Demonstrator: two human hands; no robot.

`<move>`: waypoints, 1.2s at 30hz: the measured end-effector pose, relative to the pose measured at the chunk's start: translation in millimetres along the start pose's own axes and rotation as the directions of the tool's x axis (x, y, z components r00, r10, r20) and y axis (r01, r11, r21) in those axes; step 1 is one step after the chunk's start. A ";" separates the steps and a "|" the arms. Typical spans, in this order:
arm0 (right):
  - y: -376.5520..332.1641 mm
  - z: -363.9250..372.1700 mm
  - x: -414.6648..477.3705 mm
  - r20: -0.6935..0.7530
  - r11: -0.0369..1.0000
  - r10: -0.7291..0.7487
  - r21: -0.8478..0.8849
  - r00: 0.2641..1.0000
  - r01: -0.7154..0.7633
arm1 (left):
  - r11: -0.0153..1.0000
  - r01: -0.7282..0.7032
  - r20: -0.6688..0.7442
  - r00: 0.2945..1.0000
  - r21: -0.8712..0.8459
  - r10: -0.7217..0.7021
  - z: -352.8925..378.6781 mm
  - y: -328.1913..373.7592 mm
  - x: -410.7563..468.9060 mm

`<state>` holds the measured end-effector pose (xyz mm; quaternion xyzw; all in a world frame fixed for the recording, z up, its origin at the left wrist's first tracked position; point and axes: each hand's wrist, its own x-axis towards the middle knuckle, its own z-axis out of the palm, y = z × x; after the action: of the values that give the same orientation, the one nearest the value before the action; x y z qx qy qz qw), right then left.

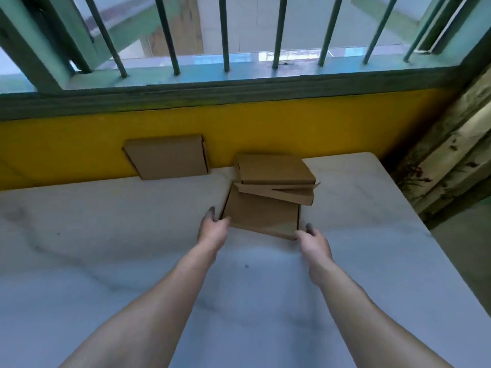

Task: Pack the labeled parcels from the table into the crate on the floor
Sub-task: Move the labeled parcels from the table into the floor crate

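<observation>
A small stack of flat brown cardboard parcels point(273, 181) lies on the white marble table point(106, 248), near the wall. The bottom parcel point(261, 215) juts toward me from under the others. My left hand point(212, 229) touches that parcel's near left corner, thumb at the edge. My right hand point(312, 240) is at its near right corner, fingers relaxed. Another flat brown parcel point(167, 156) leans upright against the yellow wall, left of the stack. No labels show on any parcel. The crate is out of view.
The yellow wall point(292, 128) runs behind the table under a green barred window point(225, 35). The table's right edge point(414, 216) drops off beside a patterned curtain point(451, 155) and a strip of floor.
</observation>
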<state>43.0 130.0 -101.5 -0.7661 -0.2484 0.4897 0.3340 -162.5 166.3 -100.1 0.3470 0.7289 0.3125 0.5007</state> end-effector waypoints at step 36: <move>11.6 154.0 -173.1 0.154 0.962 -0.130 0.260 0.979 0.087 | 0.869 -0.207 -0.187 0.973 -0.450 0.135 -263.8 -102.1 -81.6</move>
<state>-166.3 41.2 -54.9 -0.6580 -0.2537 0.5617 0.4326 -410.9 13.3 -60.2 0.2552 0.6340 0.5470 0.4834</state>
